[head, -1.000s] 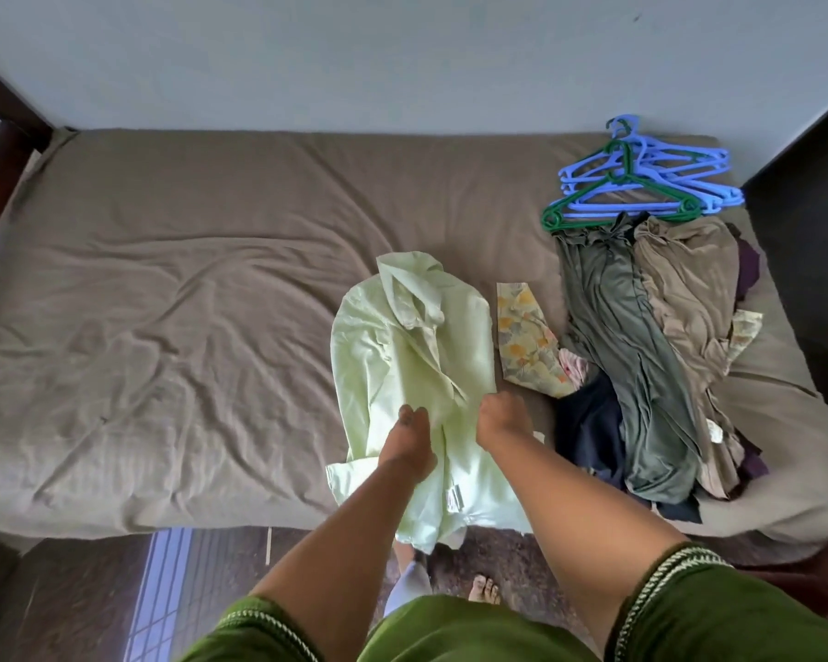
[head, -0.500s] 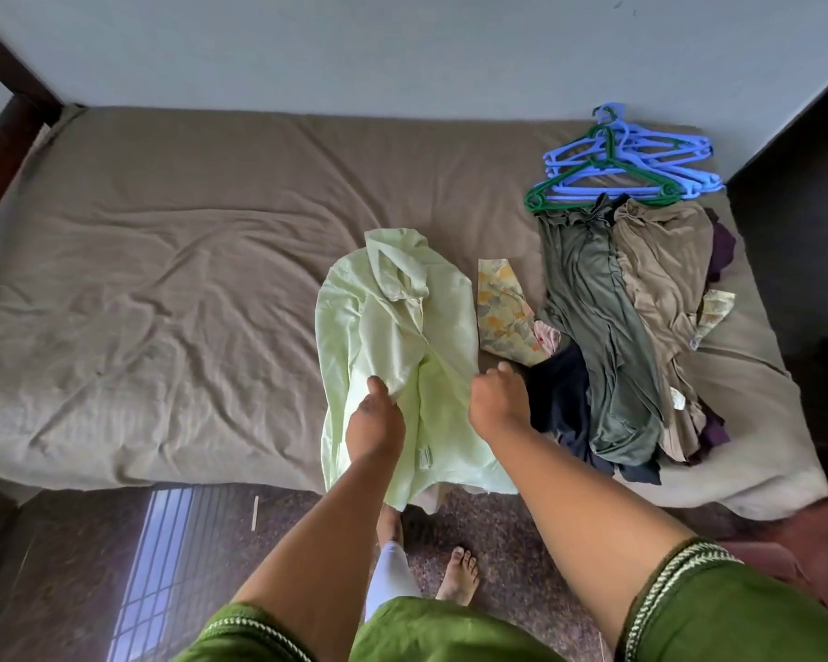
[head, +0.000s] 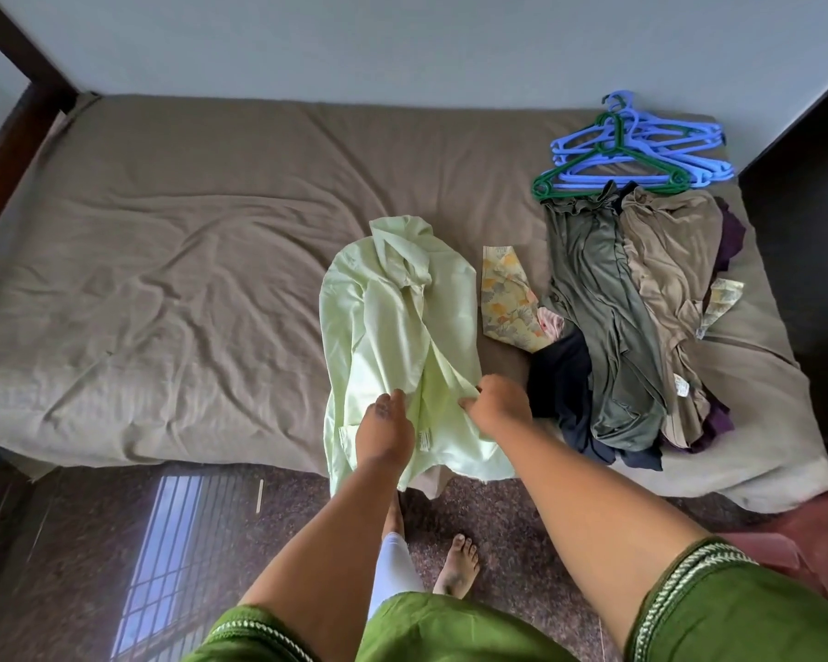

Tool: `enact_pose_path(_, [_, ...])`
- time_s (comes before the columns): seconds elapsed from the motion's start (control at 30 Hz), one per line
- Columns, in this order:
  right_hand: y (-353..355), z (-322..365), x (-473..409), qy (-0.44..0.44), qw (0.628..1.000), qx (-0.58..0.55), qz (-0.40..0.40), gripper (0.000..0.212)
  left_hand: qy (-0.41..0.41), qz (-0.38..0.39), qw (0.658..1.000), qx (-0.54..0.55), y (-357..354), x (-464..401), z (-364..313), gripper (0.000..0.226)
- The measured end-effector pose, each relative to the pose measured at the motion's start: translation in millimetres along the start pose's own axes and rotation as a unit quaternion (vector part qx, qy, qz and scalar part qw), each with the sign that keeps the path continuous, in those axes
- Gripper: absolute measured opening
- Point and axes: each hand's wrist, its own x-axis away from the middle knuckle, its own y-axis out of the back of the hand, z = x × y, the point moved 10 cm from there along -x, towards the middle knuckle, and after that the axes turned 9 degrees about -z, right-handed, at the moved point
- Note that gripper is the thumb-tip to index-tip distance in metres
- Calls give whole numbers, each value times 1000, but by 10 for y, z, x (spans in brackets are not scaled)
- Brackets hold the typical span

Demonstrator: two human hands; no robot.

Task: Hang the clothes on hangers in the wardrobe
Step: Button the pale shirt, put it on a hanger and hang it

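The fingers [head: 469, 402] of my right hand [head: 500, 403] are curled round a fold of the pale green shirt [head: 393, 327], pinching the cloth near its lower right part. My left hand [head: 384, 430] sits just to the left of it, lying on the same shirt, its fingers bent down into the fabric (I cannot tell from here whether they actually hold a fold or only press on it).

The shirt lies crumpled on the bed [head: 163, 260], near the middle of the near edge, with its hem hanging a little over the side. A small white label shows on it just right of my left hand.

To the right of the shirt lies a floral patterned cloth [head: 510, 298], and beyond that a pile of clothes [head: 608, 327]: an olive green piece on top, a tan one to its right, dark navy and purple ones beneath.

At the far right corner of the bed is a heap of blue hangers [head: 665, 145] with one green hanger [head: 608, 155] laid across them, touching the far end of the pile.

Below, my bare feet stand on the speckled floor [head: 259, 542].
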Motion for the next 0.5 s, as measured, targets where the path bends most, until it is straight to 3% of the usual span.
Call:
enact_pose_path(0.1, [-135,-76,-14,-20,998,-59,32,35,7,11,999,30,-39,31,-1,50])
enact_pose_path(0.27, [-77,-155,60,-81,979,-185,18,37,55,19,992,114,-104,35,22,36])
enact_pose_path(0.33, [-133,-190,96,-138,941,-306,38,27,111,30,978,171,-130,29,49,31])
enact_pose_path(0.37, [-211,-195,131,-177,903,-384,69,17,136,36,970,197,-138,30,50,30])
enact_pose_path(0.43, [-366,-175,193,-220,835,-486,136,25,173,40,955,238,-133,22,43,28])
enact_pose_path(0.5, [-347,-98,248,-203,817,-514,164,26,184,34,947,260,-90,2,15,29])
